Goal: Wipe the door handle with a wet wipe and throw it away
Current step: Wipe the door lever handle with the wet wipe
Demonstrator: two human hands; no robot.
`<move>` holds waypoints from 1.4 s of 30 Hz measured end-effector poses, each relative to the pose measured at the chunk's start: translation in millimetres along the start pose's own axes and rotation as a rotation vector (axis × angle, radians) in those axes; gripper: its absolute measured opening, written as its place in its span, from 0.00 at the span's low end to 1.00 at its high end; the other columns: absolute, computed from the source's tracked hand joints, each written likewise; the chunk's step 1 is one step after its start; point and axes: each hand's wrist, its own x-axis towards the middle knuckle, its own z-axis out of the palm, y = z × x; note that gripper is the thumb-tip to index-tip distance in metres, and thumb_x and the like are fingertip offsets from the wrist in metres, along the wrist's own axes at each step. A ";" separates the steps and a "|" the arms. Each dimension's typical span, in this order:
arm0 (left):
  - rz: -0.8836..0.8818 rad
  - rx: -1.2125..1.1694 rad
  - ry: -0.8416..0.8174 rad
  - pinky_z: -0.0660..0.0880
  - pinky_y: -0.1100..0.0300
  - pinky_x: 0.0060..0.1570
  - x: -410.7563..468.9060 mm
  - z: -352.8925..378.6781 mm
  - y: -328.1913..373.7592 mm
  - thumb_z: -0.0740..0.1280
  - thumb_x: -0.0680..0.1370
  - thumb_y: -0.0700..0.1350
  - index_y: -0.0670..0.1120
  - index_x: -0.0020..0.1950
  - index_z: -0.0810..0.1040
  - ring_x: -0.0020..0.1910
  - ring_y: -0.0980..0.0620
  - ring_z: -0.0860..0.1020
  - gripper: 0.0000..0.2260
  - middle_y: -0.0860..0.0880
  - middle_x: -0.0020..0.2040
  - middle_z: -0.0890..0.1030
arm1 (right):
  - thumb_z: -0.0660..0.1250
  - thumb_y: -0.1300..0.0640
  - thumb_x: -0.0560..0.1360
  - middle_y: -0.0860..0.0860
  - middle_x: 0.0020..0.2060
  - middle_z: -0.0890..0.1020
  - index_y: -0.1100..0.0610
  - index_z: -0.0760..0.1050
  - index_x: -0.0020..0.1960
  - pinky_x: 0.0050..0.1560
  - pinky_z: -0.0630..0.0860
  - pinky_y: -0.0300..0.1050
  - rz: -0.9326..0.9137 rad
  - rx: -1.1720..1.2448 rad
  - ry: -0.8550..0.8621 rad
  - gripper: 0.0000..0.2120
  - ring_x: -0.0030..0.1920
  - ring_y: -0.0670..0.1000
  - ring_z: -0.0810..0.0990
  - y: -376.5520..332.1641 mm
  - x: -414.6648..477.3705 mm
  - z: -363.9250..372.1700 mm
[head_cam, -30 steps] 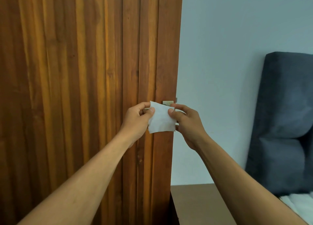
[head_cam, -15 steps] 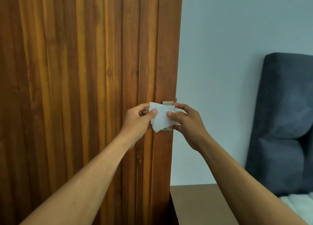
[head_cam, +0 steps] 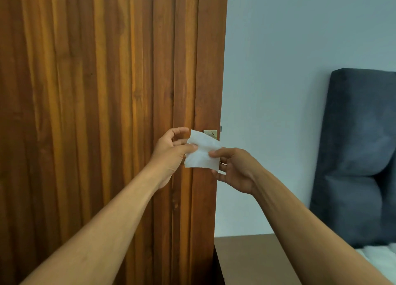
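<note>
A white wet wipe (head_cam: 202,153) is stretched between my two hands in front of the wooden door (head_cam: 107,113). My left hand (head_cam: 171,152) pinches its left edge with thumb and fingers. My right hand (head_cam: 233,169) pinches its right edge from below. Just behind the wipe's top corner, a brass plate of the door handle (head_cam: 211,133) shows near the door's right edge. The rest of the handle is hidden by the wipe and my hands.
A pale blue wall (head_cam: 278,70) lies right of the door. A dark grey padded headboard (head_cam: 360,156) stands at far right, with white bedding (head_cam: 381,254) below it. A brown wooden surface (head_cam: 252,261) sits low beside the door edge.
The wipe has been spread wider again between my hands. My right hand has dropped lower and to the right, away from the handle plate.
</note>
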 end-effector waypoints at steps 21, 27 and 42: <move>0.051 0.052 0.023 0.82 0.46 0.58 -8.2 -1.9 3.1 0.71 0.79 0.40 0.52 0.66 0.79 0.59 0.46 0.83 0.16 0.44 0.58 0.84 | 0.71 0.47 0.75 0.54 0.57 0.81 0.53 0.79 0.56 0.54 0.83 0.52 -0.281 -0.293 0.089 0.13 0.56 0.57 0.82 4.5 4.4 9.3; 0.053 0.058 0.023 0.84 0.51 0.51 -10.3 1.8 5.5 0.68 0.81 0.43 0.51 0.65 0.79 0.57 0.46 0.83 0.13 0.45 0.60 0.83 | 0.69 0.50 0.77 0.53 0.53 0.82 0.55 0.79 0.56 0.47 0.84 0.46 -0.367 -0.358 0.176 0.11 0.51 0.54 0.84 7.7 6.8 9.6; -0.089 -0.110 -0.016 0.83 0.49 0.54 -10.4 1.3 11.0 0.73 0.78 0.40 0.52 0.75 0.69 0.57 0.46 0.84 0.28 0.45 0.61 0.82 | 0.66 0.51 0.79 0.51 0.52 0.83 0.57 0.80 0.54 0.51 0.84 0.52 -0.420 -0.373 0.183 0.10 0.51 0.52 0.84 6.9 5.8 8.1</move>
